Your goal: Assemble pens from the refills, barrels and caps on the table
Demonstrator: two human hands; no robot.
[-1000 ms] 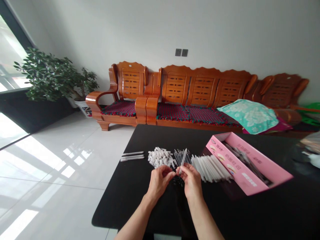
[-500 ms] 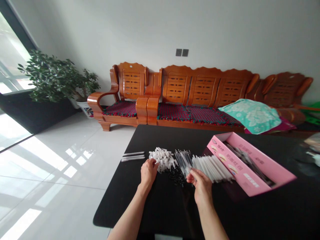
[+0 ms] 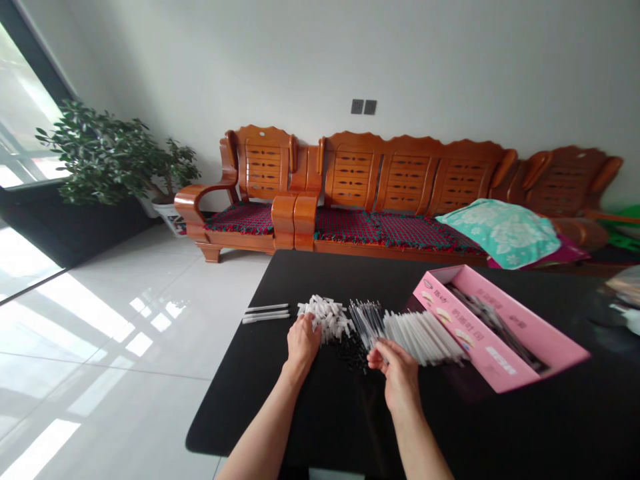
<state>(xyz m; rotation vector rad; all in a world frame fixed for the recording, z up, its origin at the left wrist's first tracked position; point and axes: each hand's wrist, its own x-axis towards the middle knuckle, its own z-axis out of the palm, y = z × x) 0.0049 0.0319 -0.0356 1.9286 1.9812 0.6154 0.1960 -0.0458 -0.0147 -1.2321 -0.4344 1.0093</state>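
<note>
Three assembled-looking white pens lie left on the black bench, while heaps of white caps, refills and white barrels remain. The left grip sits against the caps, fingers together; the right grip curls at the barrels' near ends, and whether either pinches anything cannot be told.

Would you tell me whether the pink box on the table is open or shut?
The pink box is open: nothing covers it, and dark items show inside.

left hand and right hand can pass along the table's near side; white pen caps block left, pen refills and white pen barrels block right, pink carton beyond.
</note>
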